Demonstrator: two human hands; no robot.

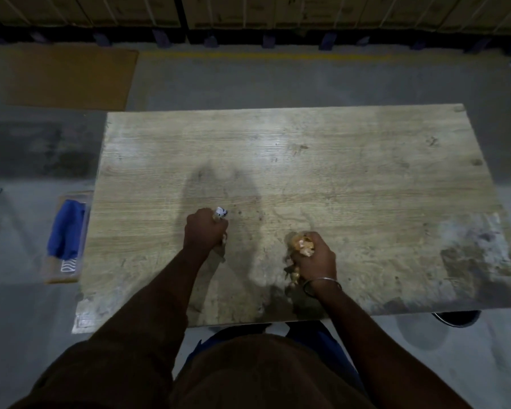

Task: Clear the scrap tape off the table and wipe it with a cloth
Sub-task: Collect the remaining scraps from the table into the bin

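Near the worn wooden surface's (337, 160) front edge, the left hand (204, 230) clutches a white crumpled scrap (220, 212); the right hand (314, 256) grips a brown crumpled tape wad (301, 243).

Brown shirt (248, 376), sleeves ending above the elbows, forearms bare. Blue trousers (322, 335) visible below the shirt hem. Thin metal bangle (322, 283) on right wrist. Left wrist bare.

Left grip (204, 228) and right grip (314, 255) each clutch crumpled scrap tape (303, 242) on bench (337, 178); blue cloth (66, 231) at frame left.
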